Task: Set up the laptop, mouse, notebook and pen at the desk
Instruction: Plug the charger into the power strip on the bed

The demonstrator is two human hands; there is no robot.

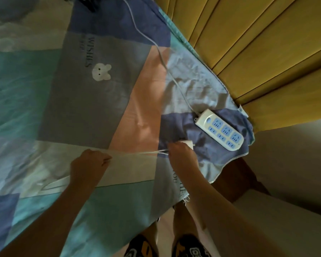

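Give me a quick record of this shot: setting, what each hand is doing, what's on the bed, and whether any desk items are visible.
setting: bed with patchwork sheet, yellow headboard
left hand: closed on thin white cable
right hand: closed on white charger and the cable
cable state: stretched between both hands
power strip: on the sheet near the corner, sockets empty
strip cord: runs up across the bed
laptop, mouse, notebook, pen: none visible

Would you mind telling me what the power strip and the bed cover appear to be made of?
The power strip looks like hard moulded plastic: a smooth white shell with light blue socket faces. The bed cover appears to be thin woven fabric, probably cotton, matte and printed in colour blocks; it creases and its edge frays.
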